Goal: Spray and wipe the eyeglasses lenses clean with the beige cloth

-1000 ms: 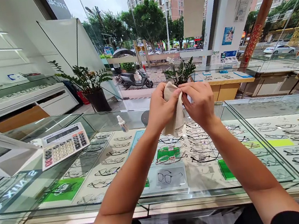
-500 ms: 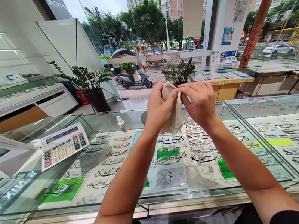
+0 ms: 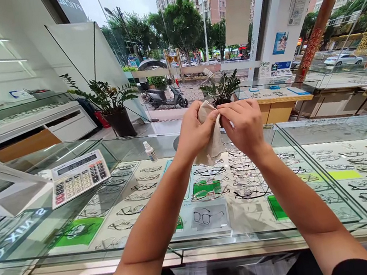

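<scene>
Both hands are raised together above the glass counter (image 3: 311, 129). My left hand (image 3: 195, 132) is closed on a beige cleaning cloth (image 3: 212, 150), which hangs down from its fingers. My right hand (image 3: 246, 125) is pinched against the cloth's upper edge, fingertips touching those of the left. A thin-rimmed pair of glasses (image 3: 213, 79) shows faintly just above the fingers; where it is gripped is hidden by the cloth and the hands.
Under the glass lie rows of spectacle frames (image 3: 213, 193). A calculator (image 3: 78, 175) sits on the counter at the left, with a small white bottle (image 3: 150, 152) behind it. Potted plants (image 3: 111, 103) stand beyond, in front of the shop window.
The hands have stayed in nearly the same place. The fingers have shifted slightly against the cloth.
</scene>
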Demonstrator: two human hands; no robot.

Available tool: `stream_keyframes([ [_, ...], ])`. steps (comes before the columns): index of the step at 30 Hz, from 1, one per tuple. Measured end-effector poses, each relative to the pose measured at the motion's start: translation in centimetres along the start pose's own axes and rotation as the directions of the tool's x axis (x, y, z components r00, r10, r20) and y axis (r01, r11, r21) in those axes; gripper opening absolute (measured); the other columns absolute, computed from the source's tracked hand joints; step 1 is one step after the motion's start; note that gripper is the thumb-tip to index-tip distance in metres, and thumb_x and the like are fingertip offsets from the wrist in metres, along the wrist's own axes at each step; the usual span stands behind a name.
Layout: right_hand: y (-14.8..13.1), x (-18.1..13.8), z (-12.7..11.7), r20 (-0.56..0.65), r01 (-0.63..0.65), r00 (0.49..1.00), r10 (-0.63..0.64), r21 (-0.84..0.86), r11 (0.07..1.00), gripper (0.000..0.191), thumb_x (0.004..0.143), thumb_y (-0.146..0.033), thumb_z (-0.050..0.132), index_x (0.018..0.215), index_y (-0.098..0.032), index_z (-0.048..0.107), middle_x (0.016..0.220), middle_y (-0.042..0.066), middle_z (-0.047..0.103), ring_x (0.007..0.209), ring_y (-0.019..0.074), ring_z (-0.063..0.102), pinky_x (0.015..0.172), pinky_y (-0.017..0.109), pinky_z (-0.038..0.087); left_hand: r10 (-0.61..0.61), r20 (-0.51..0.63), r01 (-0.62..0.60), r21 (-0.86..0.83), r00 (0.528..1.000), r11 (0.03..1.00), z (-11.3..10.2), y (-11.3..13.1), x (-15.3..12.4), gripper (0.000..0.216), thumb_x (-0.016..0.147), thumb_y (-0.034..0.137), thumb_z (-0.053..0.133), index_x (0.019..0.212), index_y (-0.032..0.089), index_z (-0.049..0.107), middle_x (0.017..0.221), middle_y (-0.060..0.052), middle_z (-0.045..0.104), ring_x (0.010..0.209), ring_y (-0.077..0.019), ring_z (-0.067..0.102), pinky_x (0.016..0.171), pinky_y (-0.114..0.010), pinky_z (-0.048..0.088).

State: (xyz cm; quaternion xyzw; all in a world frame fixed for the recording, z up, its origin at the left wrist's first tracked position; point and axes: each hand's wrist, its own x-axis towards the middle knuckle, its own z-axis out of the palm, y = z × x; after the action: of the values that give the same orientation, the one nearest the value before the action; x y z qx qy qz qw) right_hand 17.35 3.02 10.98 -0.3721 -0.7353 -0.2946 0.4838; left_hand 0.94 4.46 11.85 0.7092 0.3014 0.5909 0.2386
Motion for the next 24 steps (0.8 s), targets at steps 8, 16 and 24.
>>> stream_keyframes([
  [8, 0.00, 0.00, -0.04, 0.011, -0.016, 1.000, 0.016, -0.007, 1.000, 0.026, 0.110, -0.022, 0.054, 0.097, -0.024, 0.077, 0.112, 0.001, 0.087, 0.097, 0.0221, 0.074, 0.095, 0.044, 0.038, 0.016, -0.007, -0.016, 0.027, 1.000, 0.999, -0.02, -0.25, -0.09, 0.030, 0.098, 0.036, 0.075, 0.086, 0.021, 0.052, 0.080, 0.001, 0.054, 0.074, -0.0154, 0.047, 0.066, -0.030, 0.038],
  [16, -0.21, -0.11, 0.02, 0.001, -0.010, 1.000, 0.010, -0.044, 0.999, 0.026, 0.111, -0.024, 0.053, 0.098, -0.023, 0.075, 0.108, 0.002, 0.087, 0.093, 0.0217, 0.072, 0.094, 0.043, 0.038, 0.037, -0.050, -0.032, 0.099, 0.998, 0.995, 0.38, 0.02, -0.30, 0.020, 0.099, 0.025, 0.072, 0.087, 0.021, 0.056, 0.080, 0.001, 0.058, 0.074, -0.0150, 0.051, 0.067, -0.030, 0.040],
  [24, -0.52, -0.07, -0.03, 0.004, -0.025, 1.000, 0.026, -0.085, 0.996, 0.026, 0.110, -0.024, 0.052, 0.098, -0.023, 0.075, 0.106, 0.002, 0.087, 0.091, 0.0222, 0.071, 0.094, 0.043, 0.039, 0.052, -0.087, -0.036, 0.173, 0.995, 0.984, 0.64, 0.54, -0.63, 0.021, 0.099, 0.022, 0.072, 0.086, 0.021, 0.055, 0.080, 0.001, 0.060, 0.074, -0.0155, 0.053, 0.068, -0.031, 0.042],
])
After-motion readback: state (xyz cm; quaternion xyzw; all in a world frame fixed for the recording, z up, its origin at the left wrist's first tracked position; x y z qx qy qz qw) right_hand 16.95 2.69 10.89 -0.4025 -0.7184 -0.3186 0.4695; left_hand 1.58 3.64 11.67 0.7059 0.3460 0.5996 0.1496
